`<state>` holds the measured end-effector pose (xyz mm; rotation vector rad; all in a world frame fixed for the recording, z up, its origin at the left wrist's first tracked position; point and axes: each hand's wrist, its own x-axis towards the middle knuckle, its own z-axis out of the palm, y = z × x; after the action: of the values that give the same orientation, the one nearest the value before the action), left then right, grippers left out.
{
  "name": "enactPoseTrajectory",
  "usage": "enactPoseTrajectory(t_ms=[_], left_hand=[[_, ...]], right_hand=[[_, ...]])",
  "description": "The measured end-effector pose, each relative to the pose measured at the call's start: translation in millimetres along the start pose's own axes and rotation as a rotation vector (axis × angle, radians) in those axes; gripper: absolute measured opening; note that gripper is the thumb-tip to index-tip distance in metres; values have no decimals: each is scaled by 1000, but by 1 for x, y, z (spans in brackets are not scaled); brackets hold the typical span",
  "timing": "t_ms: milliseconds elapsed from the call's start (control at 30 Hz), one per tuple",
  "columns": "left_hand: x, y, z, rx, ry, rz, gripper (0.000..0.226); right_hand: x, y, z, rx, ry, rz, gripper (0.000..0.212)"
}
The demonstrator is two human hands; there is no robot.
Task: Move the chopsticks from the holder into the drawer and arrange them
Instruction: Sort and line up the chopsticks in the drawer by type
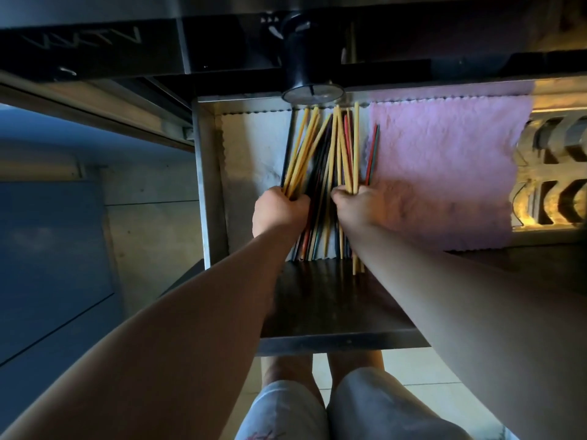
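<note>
**Open steel drawer**: lined with a white scalloped cloth on the left and a pink fleecy cloth on the right.

**Contents, centre strip:** chopsticks, long axes running front to back, far ends near the drawer's back wall.
- Left bundle of yellow wooden chopsticks: gripped at the near end by the left hand, fingers curled round it. Far ends fan out and lean rightward.
- Right bundle of yellow wooden chopsticks: gripped by the right hand, fingers curled. Nearly straight, near ends passing the drawer's front edge.
- Loose dark chopsticks (black, red and green among them): lying between the two hands.
- Red-and-green pair: on the pink cloth's edge, just beside the right bundle.

**Black cylindrical holder**: beyond the back wall.
</note>
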<state>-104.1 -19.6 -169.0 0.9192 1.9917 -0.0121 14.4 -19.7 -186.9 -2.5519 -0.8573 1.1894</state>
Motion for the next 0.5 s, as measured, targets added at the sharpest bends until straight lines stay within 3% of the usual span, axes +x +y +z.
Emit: enactPoseTrajectory(t_ms=[300, 500], left_hand=[[-4, -8, -18, -56, -59, 24, 25], [-5, -9, -15, -135, -71, -2, 14]], right_hand=[[-12, -9, 8, -217, -46, -44, 33], [-13, -14, 5, -161, -40, -37, 30]])
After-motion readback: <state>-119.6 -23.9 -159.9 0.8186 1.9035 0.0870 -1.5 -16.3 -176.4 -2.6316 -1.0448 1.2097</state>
